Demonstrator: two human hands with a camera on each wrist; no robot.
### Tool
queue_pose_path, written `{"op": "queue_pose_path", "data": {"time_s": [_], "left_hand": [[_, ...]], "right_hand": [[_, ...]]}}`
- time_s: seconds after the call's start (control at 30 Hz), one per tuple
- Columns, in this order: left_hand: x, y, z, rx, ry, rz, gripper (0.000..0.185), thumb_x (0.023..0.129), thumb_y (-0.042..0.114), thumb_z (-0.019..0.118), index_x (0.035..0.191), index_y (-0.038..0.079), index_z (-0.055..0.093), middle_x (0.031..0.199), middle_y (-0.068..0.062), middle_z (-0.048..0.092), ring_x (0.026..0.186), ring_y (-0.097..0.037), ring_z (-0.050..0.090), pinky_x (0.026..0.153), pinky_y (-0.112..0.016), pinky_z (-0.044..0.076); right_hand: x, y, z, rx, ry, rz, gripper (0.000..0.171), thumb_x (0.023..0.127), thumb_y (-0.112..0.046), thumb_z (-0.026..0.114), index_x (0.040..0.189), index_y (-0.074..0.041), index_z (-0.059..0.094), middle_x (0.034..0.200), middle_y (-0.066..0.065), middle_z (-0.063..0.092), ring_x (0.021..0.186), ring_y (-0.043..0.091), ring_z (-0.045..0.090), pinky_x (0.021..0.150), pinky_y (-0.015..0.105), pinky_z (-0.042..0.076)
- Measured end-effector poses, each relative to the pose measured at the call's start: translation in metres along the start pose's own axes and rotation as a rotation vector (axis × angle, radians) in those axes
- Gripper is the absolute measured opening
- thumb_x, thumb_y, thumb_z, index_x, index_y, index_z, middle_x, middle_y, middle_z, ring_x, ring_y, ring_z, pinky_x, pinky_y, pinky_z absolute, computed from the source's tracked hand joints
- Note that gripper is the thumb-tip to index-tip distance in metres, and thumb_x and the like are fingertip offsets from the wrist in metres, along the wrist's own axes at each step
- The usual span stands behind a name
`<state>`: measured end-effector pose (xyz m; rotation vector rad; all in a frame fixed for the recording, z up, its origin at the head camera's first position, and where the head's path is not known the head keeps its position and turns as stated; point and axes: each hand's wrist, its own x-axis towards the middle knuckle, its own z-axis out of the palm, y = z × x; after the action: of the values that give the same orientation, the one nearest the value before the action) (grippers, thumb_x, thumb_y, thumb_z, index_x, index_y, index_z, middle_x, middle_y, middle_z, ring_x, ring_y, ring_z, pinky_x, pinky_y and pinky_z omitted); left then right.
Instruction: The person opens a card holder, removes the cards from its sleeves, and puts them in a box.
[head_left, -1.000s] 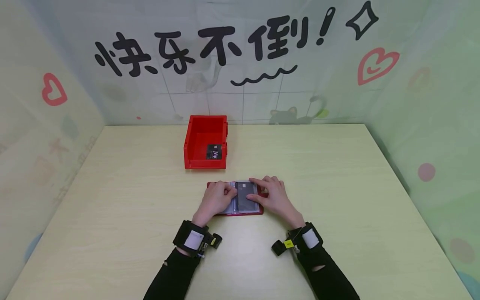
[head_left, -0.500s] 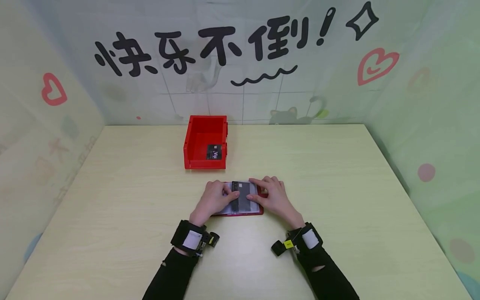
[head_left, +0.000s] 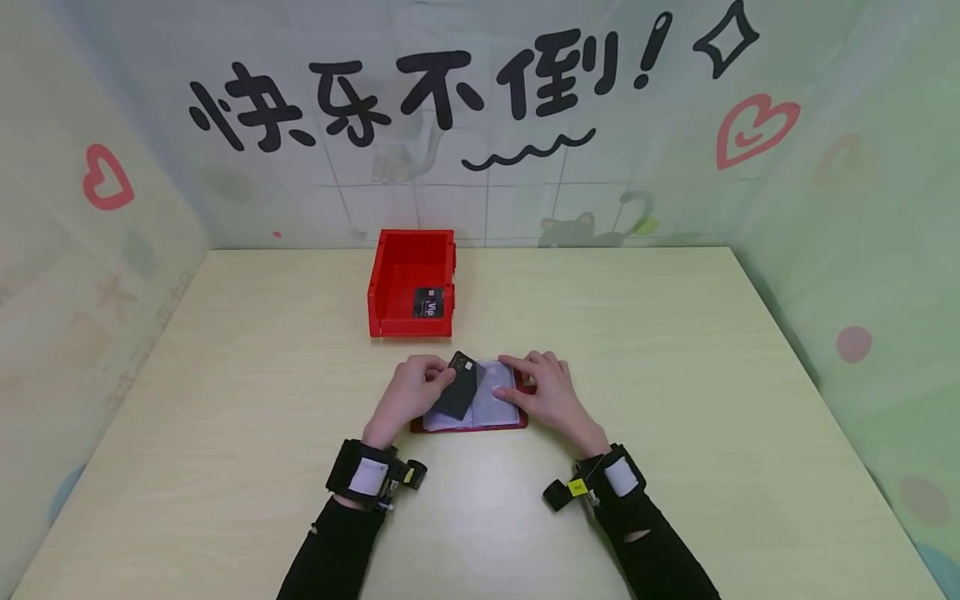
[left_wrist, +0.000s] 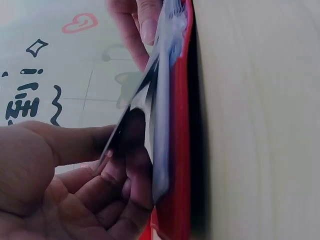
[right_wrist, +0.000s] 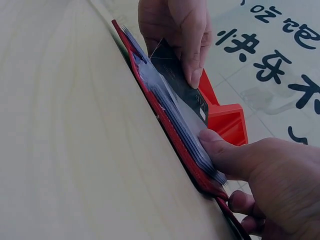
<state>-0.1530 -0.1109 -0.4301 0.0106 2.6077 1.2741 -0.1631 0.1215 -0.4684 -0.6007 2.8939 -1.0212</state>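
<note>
A pale backdrop [head_left: 487, 196] hangs behind the desk [head_left: 675, 375], printed with big black lettering [head_left: 433, 90], and has red hearts at its ten and two o'clock. From where the person works, a red bin [head_left: 410, 327] stands toward the far edge, at eleven o'clock from the open card holder [head_left: 491, 408], and inside the bin a dark card marked "Vip" [head_left: 428, 303] lies at about five o'clock. The card holder lies near the middle of the desk, red cover beneath, clear sleeves [right_wrist: 186, 132] uppermost. At its nine o'clock I see the left hand [head_left: 407, 392], its grip pinching a black card [head_left: 462, 395] between thumb and fingers. That card is tilted up from the sleeves over the left-hand page, its top end, with a small pale square, leaning toward eleven o'clock; whether its lower edge touches the plastic I can't tell. At three o'clock the right hand [head_left: 549, 396] has its grip on the holder's right side, thumb pressing the sleeves and the other fingers around the edge. Both wrists wear black bands [head_left: 365, 473] carrying little cameras, with dark sleeves behind.
</note>
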Motion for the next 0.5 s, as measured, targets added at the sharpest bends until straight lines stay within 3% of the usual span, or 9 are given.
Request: {"op": "queue_pose_path", "data": {"time_s": [0.27, 0.5], "left_hand": [[0.003, -0.003, -0.006, -0.015, 0.030, -0.073, 0.026, 0.097, 0.017, 0.066, 0.114, -0.002, 0.072, 0.102, -0.020, 0.074, 0.077, -0.023, 0.061, 0.063, -0.023, 0.047], [0.004, -0.005, -0.014, -0.041, 0.082, -0.109, 0.030, 0.098, 0.019, 0.066, 0.120, -0.001, 0.070, 0.111, -0.020, 0.074, 0.085, -0.025, 0.065, 0.072, -0.027, 0.055]], "right_hand": [[0.000, 0.000, 0.000, 0.008, 0.004, -0.003, 0.053, 0.084, -0.032, 0.081, 0.132, -0.015, 0.067, 0.084, 0.004, 0.055, 0.092, 0.022, 0.044, 0.083, 0.037, 0.025], [-0.001, -0.001, 0.000, 0.006, 0.002, -0.003, 0.053, 0.084, -0.033, 0.081, 0.132, -0.015, 0.067, 0.084, 0.004, 0.054, 0.091, 0.021, 0.043, 0.083, 0.037, 0.025]]}}
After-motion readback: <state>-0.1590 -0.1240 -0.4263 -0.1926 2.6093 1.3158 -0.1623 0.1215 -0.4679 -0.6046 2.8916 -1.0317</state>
